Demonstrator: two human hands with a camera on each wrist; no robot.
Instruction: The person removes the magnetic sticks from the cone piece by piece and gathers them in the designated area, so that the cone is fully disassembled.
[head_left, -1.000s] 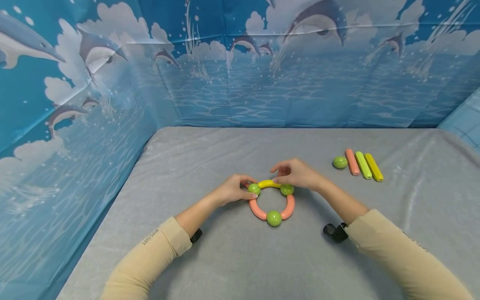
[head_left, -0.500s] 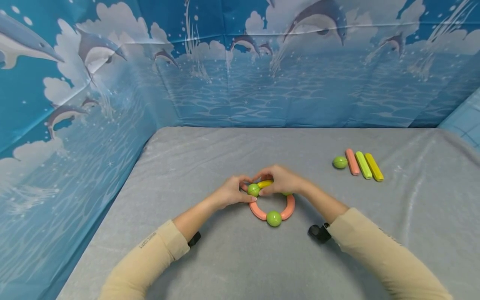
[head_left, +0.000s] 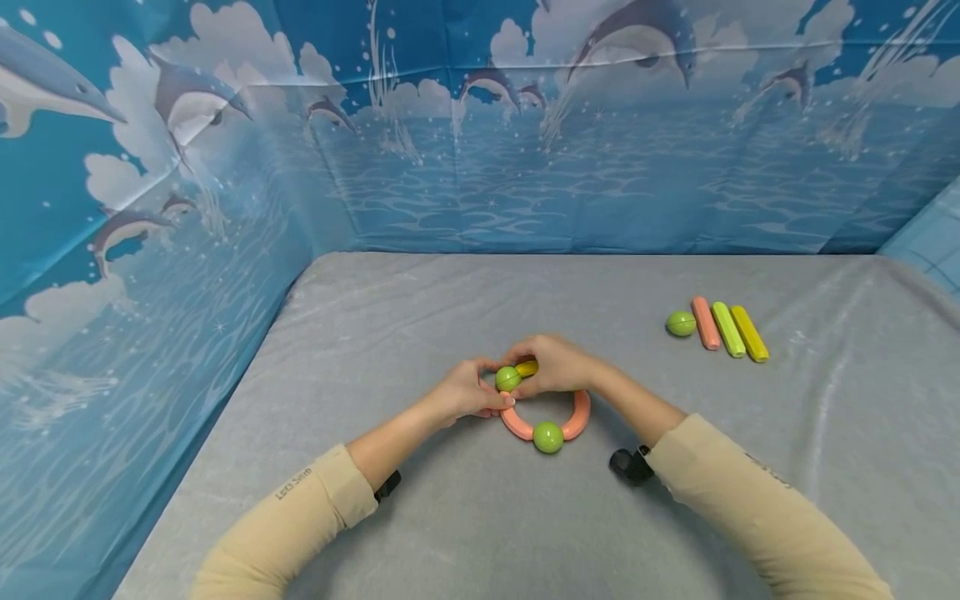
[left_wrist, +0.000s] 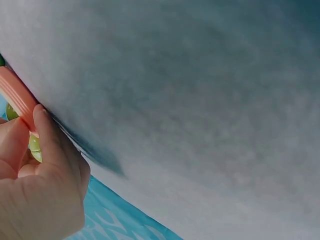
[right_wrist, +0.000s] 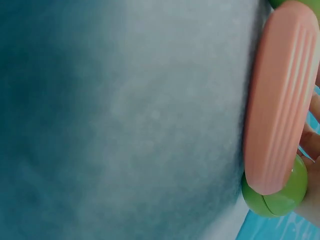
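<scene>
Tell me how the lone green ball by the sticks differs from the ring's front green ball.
The lone ball sits loose beside the pink stick; the front ball sits between two pink arcs. In the head view, the lone ball shows a seam, the front ball none. The lone ball lies farther back than the front ball. Both are green.

A ring of glossy pieces rests on the grey tabletop (head_left: pixel 450 533). Its sides are a left coral bar (head_left: pixel 517 423) and a right coral bar (head_left: pixel 579 415), both curved and ridged along the outside, meeting at a round near green ball (head_left: pixel 548 437). A seamed left green ball (head_left: pixel 507 379) sits by the left bar's far end; a right green ball (right_wrist: pixel 295 189) adjoins the other's. From the left ball a yellow bar (head_left: pixel 528 367) extends rightward, mostly hidden.
</scene>
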